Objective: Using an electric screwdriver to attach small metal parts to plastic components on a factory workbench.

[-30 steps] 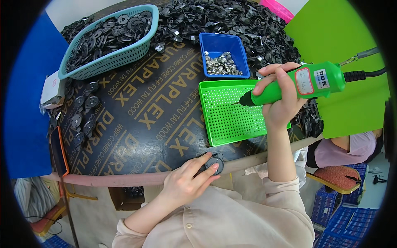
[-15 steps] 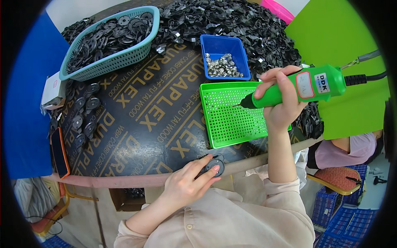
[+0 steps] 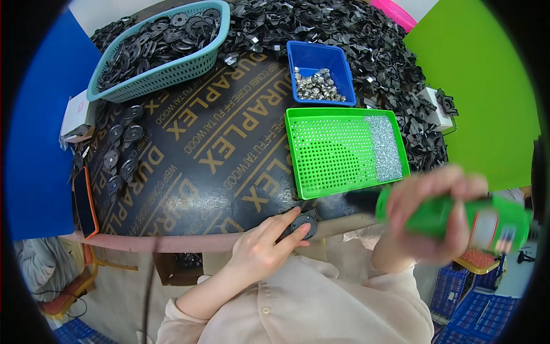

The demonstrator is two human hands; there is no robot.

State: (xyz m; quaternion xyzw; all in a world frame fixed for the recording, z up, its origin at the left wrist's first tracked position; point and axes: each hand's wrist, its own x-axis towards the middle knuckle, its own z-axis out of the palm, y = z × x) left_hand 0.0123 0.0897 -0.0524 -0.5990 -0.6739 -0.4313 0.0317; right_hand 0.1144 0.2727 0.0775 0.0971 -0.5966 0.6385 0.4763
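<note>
Two hands work: the right hand (image 3: 435, 212), its grip closed on the green screwdriver (image 3: 458, 218), has dropped from the green tray (image 3: 344, 152) toward the black round part (image 3: 303, 223), pinned at the counter (image 3: 200, 149) edge by the left hand (image 3: 263, 249).

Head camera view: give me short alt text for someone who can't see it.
A person's left hand holds a small round black part at the near edge of a dark table, while the right hand, blurred, grips a green power screwdriver. Behind sit a green perforated tray, a blue bin and a teal basket.
</note>
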